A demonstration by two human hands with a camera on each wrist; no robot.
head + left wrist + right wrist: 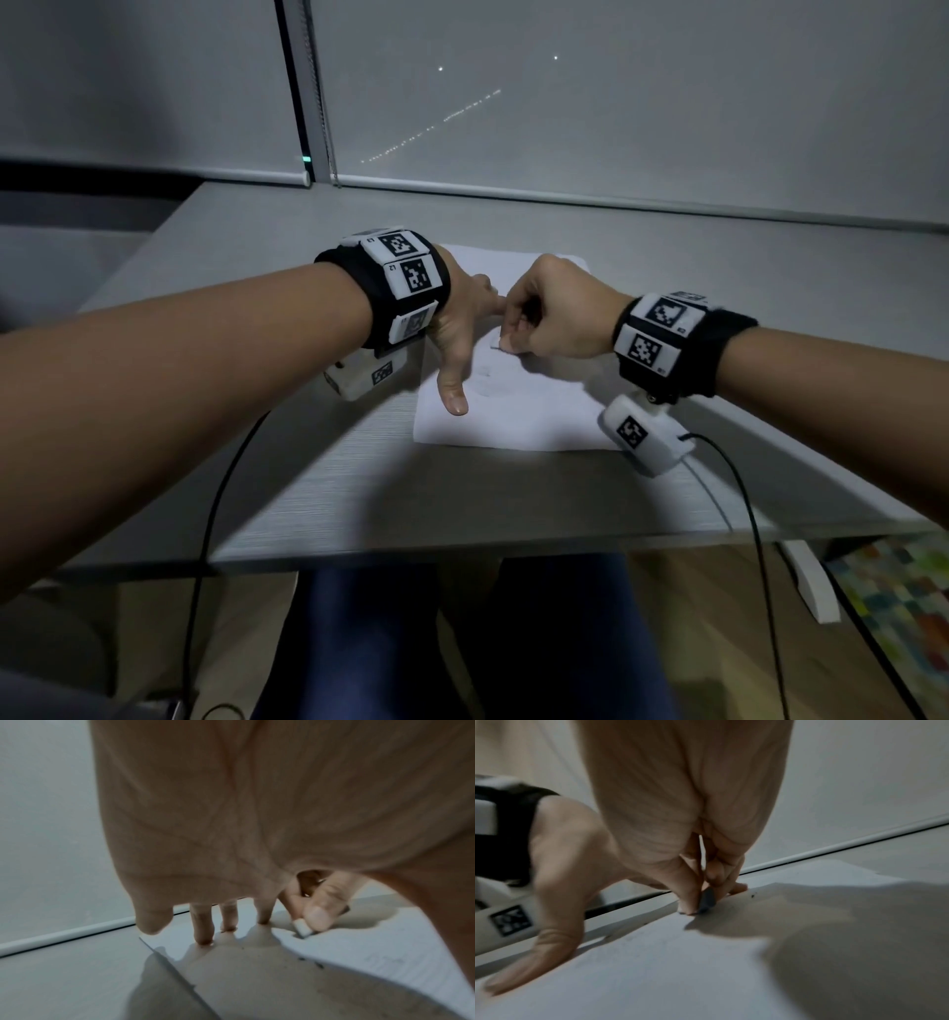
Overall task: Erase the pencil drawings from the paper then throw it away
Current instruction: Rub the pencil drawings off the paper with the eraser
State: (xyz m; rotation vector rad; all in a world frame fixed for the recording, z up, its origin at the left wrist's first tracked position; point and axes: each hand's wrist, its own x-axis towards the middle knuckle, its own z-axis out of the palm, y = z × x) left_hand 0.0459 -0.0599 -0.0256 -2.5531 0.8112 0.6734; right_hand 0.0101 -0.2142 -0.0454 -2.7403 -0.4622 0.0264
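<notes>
The right hand (552,321) pinches a small eraser (302,927) onto the paper (534,411); the left hand (459,318), fingers spread, presses the paper down.

Grey desk (359,488) fills frame centre; window blinds (616,103) across top; colourful mat (904,606) lower right; black cables (205,514) hang off desk.
</notes>
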